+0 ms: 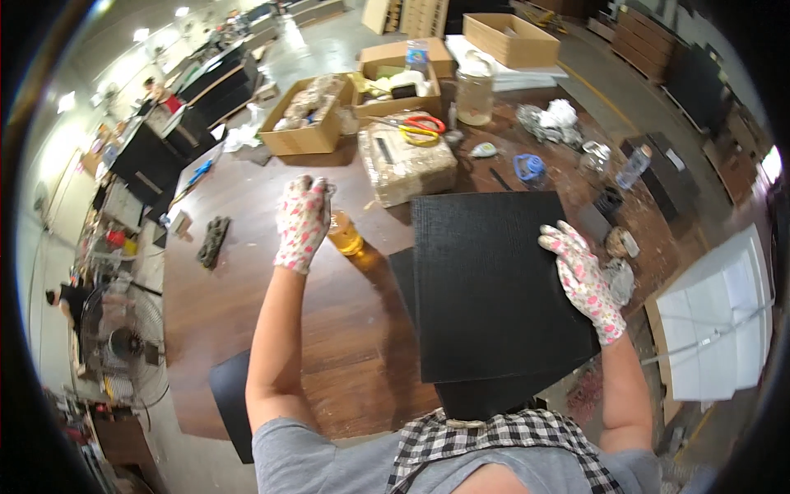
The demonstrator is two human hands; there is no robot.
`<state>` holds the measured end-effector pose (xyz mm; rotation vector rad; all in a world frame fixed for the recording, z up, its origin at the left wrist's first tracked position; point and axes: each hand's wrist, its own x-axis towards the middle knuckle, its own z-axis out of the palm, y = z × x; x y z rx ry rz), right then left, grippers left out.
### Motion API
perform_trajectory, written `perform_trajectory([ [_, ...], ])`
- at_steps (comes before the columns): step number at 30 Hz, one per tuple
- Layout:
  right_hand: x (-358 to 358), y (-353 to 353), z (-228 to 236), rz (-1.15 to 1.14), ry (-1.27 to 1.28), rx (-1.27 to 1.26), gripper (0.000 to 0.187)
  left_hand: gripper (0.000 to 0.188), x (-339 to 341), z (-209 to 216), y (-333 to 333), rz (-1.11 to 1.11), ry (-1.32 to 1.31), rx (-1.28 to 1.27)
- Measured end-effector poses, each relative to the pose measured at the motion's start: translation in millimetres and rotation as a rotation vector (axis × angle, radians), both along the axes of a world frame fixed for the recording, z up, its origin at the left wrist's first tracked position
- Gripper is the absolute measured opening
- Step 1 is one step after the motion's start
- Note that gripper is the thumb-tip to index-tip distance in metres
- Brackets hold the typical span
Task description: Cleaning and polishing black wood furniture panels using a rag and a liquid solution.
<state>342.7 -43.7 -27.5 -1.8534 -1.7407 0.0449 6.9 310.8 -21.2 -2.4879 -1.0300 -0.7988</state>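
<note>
My left hand [303, 224], in a white glove with a pink flower print, is raised over the table at left of centre. Its fingers are curled closed, and what they hold, if anything, is too small to make out. Just right of it stands a small clear container of yellow liquid [346, 234]. A black rectangular panel [494, 288] lies in front of me, on top of other black pieces [403, 276]. My right hand [586, 280], in a matching glove, rests on the panel's right edge with its fingers stretched out.
Behind the panel sits a tape-wrapped package [407, 169] with red-and-yellow scissors [420, 128] on it. Cardboard boxes [304, 136] line the table's far side, beside a large clear jar [475, 95]. A dark glove [214, 241] lies left; a plastic bottle [634, 167] stands right. A fan [123, 342] is on the left.
</note>
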Motion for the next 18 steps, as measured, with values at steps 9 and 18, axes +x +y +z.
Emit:
perform_trajectory([
  [9, 7.7, -0.8, -9.0, 0.031, 0.044, -0.025, 0.043, 0.038, -0.4, 5.5, 21.6, 0.075, 0.176, -0.344],
  [18, 8.5, -0.5, -13.9, 0.045, 0.067, 0.025, 0.044, 0.035, -66.1, -8.2, 28.6, -0.033, -0.644, -0.781],
])
